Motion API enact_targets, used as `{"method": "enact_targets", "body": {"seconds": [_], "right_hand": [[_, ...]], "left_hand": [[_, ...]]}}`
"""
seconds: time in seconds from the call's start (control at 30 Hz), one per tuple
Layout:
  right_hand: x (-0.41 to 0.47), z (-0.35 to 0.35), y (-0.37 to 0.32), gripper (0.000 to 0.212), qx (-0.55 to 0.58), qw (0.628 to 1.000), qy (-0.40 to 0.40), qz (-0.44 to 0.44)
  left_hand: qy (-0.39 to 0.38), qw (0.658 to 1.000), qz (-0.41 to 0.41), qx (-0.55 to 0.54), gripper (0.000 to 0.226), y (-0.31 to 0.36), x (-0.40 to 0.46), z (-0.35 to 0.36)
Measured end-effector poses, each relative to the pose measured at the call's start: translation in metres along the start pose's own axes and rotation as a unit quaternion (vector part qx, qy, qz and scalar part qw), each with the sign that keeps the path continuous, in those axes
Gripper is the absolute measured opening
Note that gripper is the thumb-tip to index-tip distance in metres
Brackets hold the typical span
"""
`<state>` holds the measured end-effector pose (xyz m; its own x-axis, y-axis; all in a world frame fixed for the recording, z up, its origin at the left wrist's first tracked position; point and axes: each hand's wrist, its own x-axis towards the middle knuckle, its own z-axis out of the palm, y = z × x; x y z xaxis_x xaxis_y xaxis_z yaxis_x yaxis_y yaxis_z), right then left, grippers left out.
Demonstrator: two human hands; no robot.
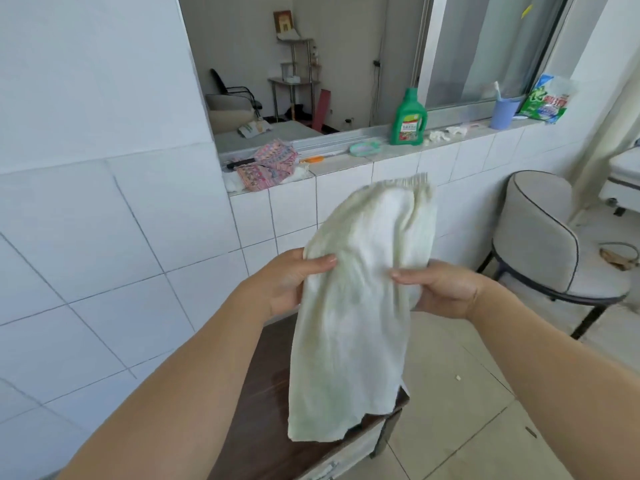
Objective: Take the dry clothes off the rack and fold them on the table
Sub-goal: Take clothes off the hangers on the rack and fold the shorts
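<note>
A cream-white garment (356, 306) with a gathered waistband at its top hangs in the air in front of me. My left hand (291, 282) grips its left edge, thumb across the cloth. My right hand (440, 289) pinches its right edge at about the same height. The garment's lower end drapes down over the dark brown table (256, 427) below. No drying rack is in view.
A tiled ledge (346, 164) behind holds a pink patterned cloth (266, 164), a green detergent bottle (408, 117), a blue cup (504, 112) and a detergent bag (547, 100). A grey chair (540, 244) stands at the right on the tiled floor. A white tiled wall fills the left.
</note>
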<state>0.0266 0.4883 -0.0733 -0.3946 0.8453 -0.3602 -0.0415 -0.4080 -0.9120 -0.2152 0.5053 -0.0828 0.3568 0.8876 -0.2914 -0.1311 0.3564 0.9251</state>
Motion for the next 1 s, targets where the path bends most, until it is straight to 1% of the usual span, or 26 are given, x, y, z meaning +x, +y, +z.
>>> {"method": "enact_targets", "body": {"seconds": [0.03,0.1,0.17,0.2,0.27,0.33,0.37,0.4,0.43,0.47,0.5,0.53,0.57,0.6,0.63,0.7,0.73,0.83,0.9,0.93,0.97,1.0], "right_hand": [[0.008,0.001,0.013,0.069,0.014,0.999,0.024,0.020],[0.024,0.005,0.027,0.049,0.031,0.990,0.124,0.061],[0.037,0.011,0.036,0.036,0.009,0.976,0.193,0.105],[0.044,0.015,0.039,0.034,-0.001,0.972,0.207,0.111],[0.056,0.032,0.042,0.035,-0.037,0.972,0.215,0.091],[0.070,0.058,0.046,0.039,-0.092,0.978,0.180,0.056],[0.076,0.073,0.049,0.039,-0.130,0.980,0.145,0.045],[0.081,0.090,0.052,0.042,-0.179,0.977,0.107,0.037],[0.089,0.109,0.057,0.048,-0.239,0.968,0.071,0.038],[0.097,0.128,0.062,0.055,-0.306,0.950,0.050,0.042],[0.109,0.148,0.070,0.059,-0.380,0.924,0.037,0.041],[0.126,0.180,0.081,0.055,-0.452,0.891,0.024,0.030],[0.132,0.196,0.085,0.042,-0.525,0.850,0.037,0.008],[0.139,0.216,0.091,0.023,-0.591,0.806,0.044,-0.007],[0.149,0.240,0.100,0.010,-0.629,0.776,0.048,-0.017],[0.168,0.283,0.117,0.030,-0.665,0.745,0.043,-0.031],[0.179,0.304,0.127,0.034,-0.674,0.737,0.040,-0.039],[0.209,0.363,0.165,0.032,-0.714,0.699,0.010,-0.029],[0.230,0.396,0.195,0.034,-0.716,0.698,-0.015,-0.011],[0.242,0.410,0.211,0.035,-0.709,0.705,-0.021,-0.002],[0.254,0.423,0.228,0.037,-0.703,0.710,-0.033,0.010],[0.266,0.434,0.246,0.035,-0.695,0.717,-0.048,0.031]], "left_hand": [[0.027,1.000,-0.010,-0.006,0.021,-0.004,-0.001,-0.007],[0.096,0.995,-0.036,-0.012,0.013,-0.011,-0.004,-0.019],[0.159,0.985,-0.064,-0.004,0.015,-0.018,-0.006,-0.035],[0.192,0.978,-0.076,0.004,0.018,-0.021,-0.010,-0.043],[0.259,0.963,-0.071,0.024,0.029,-0.030,-0.015,-0.066],[0.324,0.945,-0.027,0.041,0.047,-0.040,-0.027,-0.094],[0.347,0.936,-0.001,0.062,0.059,-0.044,-0.034,-0.108],[0.360,0.929,0.017,0.086,0.063,-0.047,-0.044,-0.121],[0.370,0.924,0.031,0.095,0.057,-0.051,-0.055,-0.137],[0.376,0.921,0.041,0.095,0.044,-0.055,-0.065,-0.153],[0.384,0.918,0.045,0.091,0.036,-0.059,-0.075,-0.172],[0.401,0.911,0.046,0.088,0.038,-0.064,-0.094,-0.200],[0.403,0.909,0.047,0.096,0.040,-0.068,-0.104,-0.212],[0.406,0.907,0.044,0.104,0.040,-0.073,-0.116,-0.229],[0.412,0.903,0.035,0.117,0.039,-0.077,-0.134,-0.248],[0.418,0.897,-0.001,0.146,0.038,-0.089,-0.164,-0.289],[0.420,0.892,-0.022,0.165,0.037,-0.097,-0.180,-0.312],[0.434,0.873,-0.088,0.204,0.034,-0.127,-0.221,-0.373],[0.440,0.864,-0.127,0.208,0.042,-0.154,-0.239,-0.409],[0.439,0.862,-0.143,0.211,0.045,-0.167,-0.246,-0.425],[0.436,0.860,-0.157,0.215,0.044,-0.183,-0.250,-0.441],[0.432,0.857,-0.173,0.224,0.036,-0.200,-0.253,-0.456]]}}
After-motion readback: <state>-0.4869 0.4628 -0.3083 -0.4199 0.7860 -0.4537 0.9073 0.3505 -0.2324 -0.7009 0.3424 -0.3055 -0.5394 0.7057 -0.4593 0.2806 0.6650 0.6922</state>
